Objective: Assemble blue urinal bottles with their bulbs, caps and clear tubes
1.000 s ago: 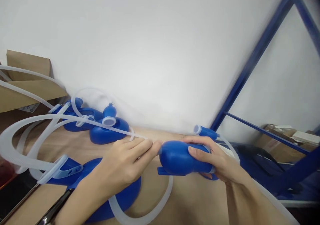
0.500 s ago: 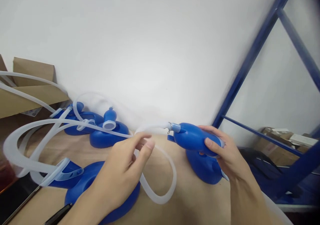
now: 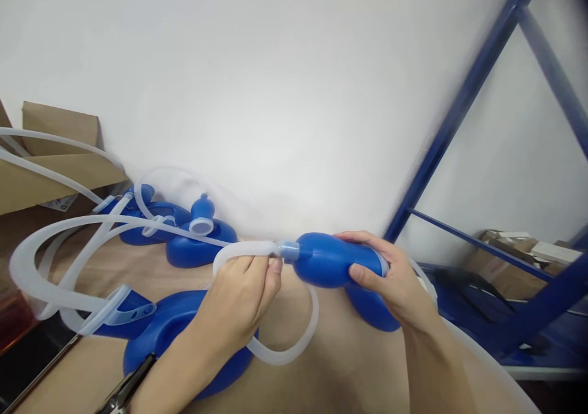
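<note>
My right hand (image 3: 392, 282) is wrapped round a blue rubber bulb (image 3: 331, 259), held level above the wooden tabletop (image 3: 349, 365). My left hand (image 3: 239, 307) pinches the end of a translucent white tube (image 3: 243, 252) right at the bulb's pale blue neck (image 3: 288, 252). The tube loops down under my left hand and back up behind the bulb. A second blue piece (image 3: 372, 308) lies on the table just beneath the bulb.
Several more blue bulb-and-tube sets (image 3: 197, 242) lie at the left by the white wall, one large blue piece (image 3: 184, 334) under my left forearm. A cardboard box (image 3: 50, 163) stands far left. A blue metal shelf frame (image 3: 463, 114) rises at right.
The bulb has come down from its tilted position to level. My left hand has closed on the tube end and brought it against the bulb's neck.
</note>
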`<state>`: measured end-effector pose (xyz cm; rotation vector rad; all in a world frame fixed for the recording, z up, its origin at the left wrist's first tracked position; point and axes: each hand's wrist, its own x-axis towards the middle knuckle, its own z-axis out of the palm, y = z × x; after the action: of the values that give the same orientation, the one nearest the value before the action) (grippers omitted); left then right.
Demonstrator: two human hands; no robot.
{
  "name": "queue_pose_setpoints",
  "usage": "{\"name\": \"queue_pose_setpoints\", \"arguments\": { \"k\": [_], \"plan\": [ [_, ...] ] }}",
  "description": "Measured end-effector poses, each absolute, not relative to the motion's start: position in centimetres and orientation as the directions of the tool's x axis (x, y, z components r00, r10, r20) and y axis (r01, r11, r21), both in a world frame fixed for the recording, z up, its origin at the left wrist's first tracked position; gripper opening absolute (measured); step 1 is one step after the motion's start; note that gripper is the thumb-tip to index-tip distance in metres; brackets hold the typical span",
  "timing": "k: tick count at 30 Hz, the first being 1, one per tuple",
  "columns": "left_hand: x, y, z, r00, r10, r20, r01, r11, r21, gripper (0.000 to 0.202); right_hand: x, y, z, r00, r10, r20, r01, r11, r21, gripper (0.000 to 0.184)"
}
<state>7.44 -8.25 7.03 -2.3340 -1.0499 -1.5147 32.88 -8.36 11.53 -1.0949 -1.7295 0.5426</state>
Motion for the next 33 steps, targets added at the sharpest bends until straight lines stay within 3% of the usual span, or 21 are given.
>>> {"name": "queue_pose_setpoints", "arguments": {
  "k": [3,6,10,14,17,19,30,33],
  "plan": [
    [7.5,-7.8,6.6,0.265,0.375,0.888,0.71,-0.7,0.084,0.037,32.7,-8.5,11.6,-0.119,0.857,0.502,0.466,0.495,-0.734,0.056],
    [7.7,-7.6,6.4,0.253,0.403,0.879,0.687,-0.715,0.131,0.036,32.4,-8.5,11.6,-0.122,0.851,0.511,0.493,0.499,-0.713,0.055],
    [7.8,-7.5,6.4,0.248,0.51,0.823,0.587,-0.755,0.291,0.038,32.4,-8.2,11.5,-0.147,0.844,0.515,0.502,0.512,-0.697,0.055],
    [7.3,-7.8,6.5,0.366,0.639,0.676,0.355,-0.768,0.534,0.042,32.9,-7.7,11.3,-0.184,0.829,0.529,0.485,0.544,-0.684,0.058],
    [6.8,-8.4,6.8,0.503,0.713,0.489,0.17,-0.636,0.753,0.048,33.4,-7.6,11.1,-0.209,0.809,0.549,0.467,0.576,-0.671,0.061],
    [6.7,-8.7,7.2,0.54,0.738,0.404,0.125,-0.546,0.829,0.05,33.5,-7.6,11.1,-0.211,0.799,0.563,0.474,0.587,-0.656,0.061],
    [7.4,-8.1,6.6,0.541,0.803,0.252,0.089,-0.353,0.931,0.05,33.4,-8.1,11.5,-0.261,0.629,0.732,0.527,0.728,-0.438,0.047],
    [7.1,-8.1,7.3,0.491,0.818,0.298,0.236,-0.454,0.859,0.054,33.7,-8.0,11.5,-0.227,0.633,0.74,0.569,0.703,-0.426,0.045]
  ]
}}
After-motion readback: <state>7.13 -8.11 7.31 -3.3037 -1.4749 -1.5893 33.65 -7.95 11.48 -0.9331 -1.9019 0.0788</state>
